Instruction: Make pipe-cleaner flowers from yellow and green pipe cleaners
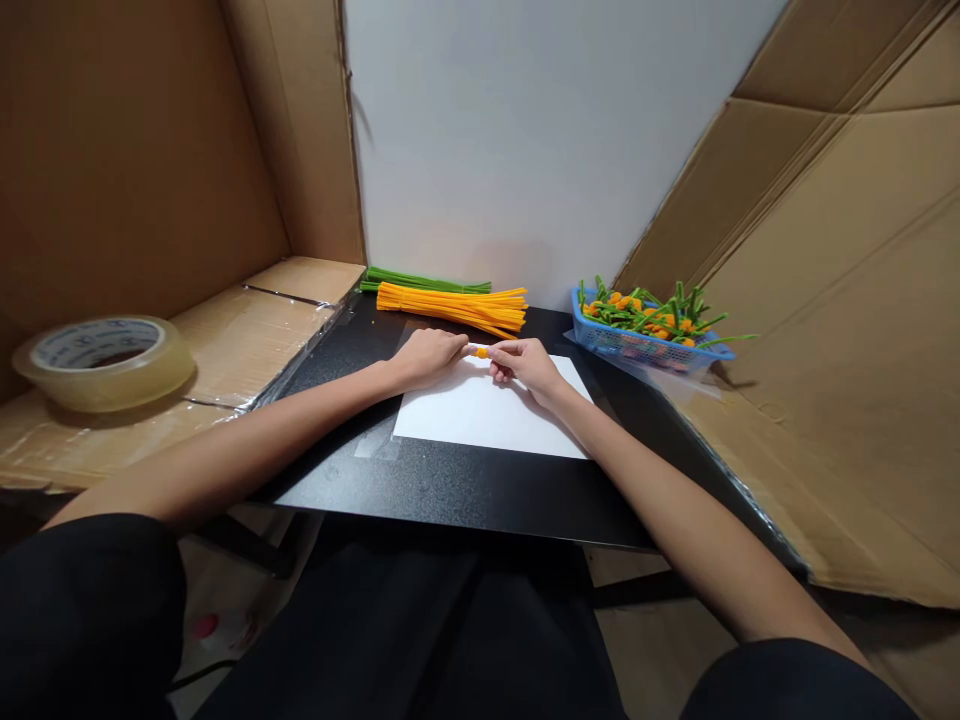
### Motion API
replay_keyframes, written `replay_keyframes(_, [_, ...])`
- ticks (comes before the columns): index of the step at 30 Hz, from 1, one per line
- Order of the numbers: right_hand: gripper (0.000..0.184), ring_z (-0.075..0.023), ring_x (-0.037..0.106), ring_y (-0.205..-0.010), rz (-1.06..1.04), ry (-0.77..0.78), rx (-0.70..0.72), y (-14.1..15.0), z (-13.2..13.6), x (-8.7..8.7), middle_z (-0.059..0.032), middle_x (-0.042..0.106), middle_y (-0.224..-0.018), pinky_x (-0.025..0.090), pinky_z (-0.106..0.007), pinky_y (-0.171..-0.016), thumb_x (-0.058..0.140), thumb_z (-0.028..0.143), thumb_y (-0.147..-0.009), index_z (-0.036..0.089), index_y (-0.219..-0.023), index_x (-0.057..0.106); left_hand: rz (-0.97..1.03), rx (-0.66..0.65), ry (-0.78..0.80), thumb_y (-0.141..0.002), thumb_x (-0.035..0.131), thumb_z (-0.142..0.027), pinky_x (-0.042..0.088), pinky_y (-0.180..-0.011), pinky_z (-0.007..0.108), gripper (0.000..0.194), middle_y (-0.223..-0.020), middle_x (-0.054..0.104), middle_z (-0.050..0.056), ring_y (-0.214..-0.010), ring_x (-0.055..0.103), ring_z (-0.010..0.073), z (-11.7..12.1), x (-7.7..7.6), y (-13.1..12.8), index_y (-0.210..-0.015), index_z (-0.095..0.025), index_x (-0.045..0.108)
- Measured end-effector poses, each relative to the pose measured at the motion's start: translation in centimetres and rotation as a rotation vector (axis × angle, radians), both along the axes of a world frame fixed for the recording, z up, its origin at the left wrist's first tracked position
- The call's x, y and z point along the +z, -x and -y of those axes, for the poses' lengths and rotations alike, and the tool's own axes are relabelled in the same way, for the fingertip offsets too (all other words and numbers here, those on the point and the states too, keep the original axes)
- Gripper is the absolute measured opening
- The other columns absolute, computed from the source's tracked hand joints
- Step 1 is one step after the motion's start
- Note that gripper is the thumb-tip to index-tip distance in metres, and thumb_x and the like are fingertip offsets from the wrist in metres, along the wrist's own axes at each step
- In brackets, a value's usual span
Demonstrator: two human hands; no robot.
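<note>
A small piece of orange pipe cleaner (481, 352), seemingly coiled, is pinched between my two hands above the white paper sheet (465, 415). My left hand (433, 357) grips its left end with thumb and fingers closed, palm down. On its other side, my right hand (529, 368) pinches it between thumb and index finger, the other fingers curled under. Fingertips hide much of the piece, so its exact shape is unclear. Just behind my hands lies a bundle of orange pipe cleaners (450, 303), with a bundle of green pipe cleaners (431, 281) behind it.
A blue basket (637, 343) at the back right holds several green and orange pipe-cleaner pieces. The black table (420, 490) stands between cardboard walls (840, 330). A wide roll of clear tape (112, 375) rests on a cardboard ledge (225, 345) at left. A white wall (525, 150) closes the back.
</note>
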State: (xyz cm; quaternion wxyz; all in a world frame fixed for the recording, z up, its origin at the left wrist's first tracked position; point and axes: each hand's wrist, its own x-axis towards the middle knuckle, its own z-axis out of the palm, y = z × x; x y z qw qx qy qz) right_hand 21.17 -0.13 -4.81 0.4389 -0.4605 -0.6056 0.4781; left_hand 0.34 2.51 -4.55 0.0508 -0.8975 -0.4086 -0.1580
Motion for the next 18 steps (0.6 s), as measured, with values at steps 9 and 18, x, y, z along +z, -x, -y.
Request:
replay_keyframes(9, [0.043, -0.0079, 0.054, -0.045, -0.024, 0.019, -0.004, -0.08, -0.23, -0.41, -0.0024, 0.065, -0.055, 0.042, -0.02, -0.044, 0.088, 0.053, -0.066, 0.014, -0.069, 0.072, -0.02, 0.062, -0.039, -0.106, 0.035, -0.046, 0.036, -0.062, 0.03, 0.047, -0.092, 0.076, 0.013, -0.08, 0.071, 0.026, -0.09, -0.18, -0.39, -0.097, -0.017, 0.071])
replay_keyframes(18, [0.033, -0.006, 0.054, -0.043, -0.031, 0.057, -0.034, -0.09, -0.09, -0.03, -0.0027, 0.066, -0.055, 0.042, -0.016, -0.042, 0.085, 0.041, -0.076, 0.012, -0.068, 0.072, 0.017, 0.127, 0.009, -0.105, 0.035, -0.049, 0.035, -0.062, 0.03, 0.049, -0.09, 0.077, 0.014, -0.084, 0.072, 0.0284, 0.43, -0.05, -0.94, -0.097, -0.018, 0.073])
